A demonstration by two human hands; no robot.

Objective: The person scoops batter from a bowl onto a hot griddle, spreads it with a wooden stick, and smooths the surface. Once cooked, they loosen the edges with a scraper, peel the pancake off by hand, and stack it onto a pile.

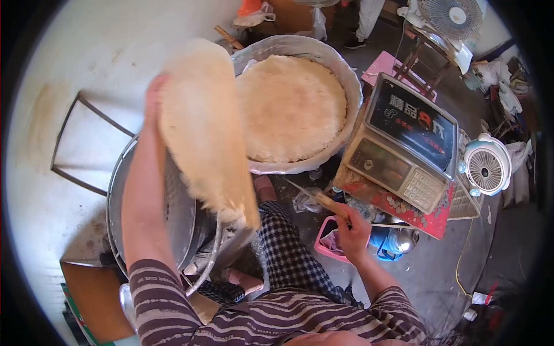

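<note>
A large, pale, folded flatbread [199, 121] hangs upright from my left hand [154, 98], which grips its upper left edge; both are smeared by motion. My right hand [353, 232] is closed around the wooden handle of a knife [328, 203], whose thin blade points up and left. Beyond them, a round stack of flatbread [291, 109] lies in a wide basin [353, 86] lined with clear plastic. The held flatbread overlaps the basin's left side in view. Below it is a round dark metal pan [176, 213], partly hidden by my left arm.
A scale [398, 150] stands on a red board [430, 224] right of the basin. Below are a pink basket [324, 249] and a blue item [385, 242]. A white fan [487, 164] stands farther right. Another person's leg [369, 20] shows at the top.
</note>
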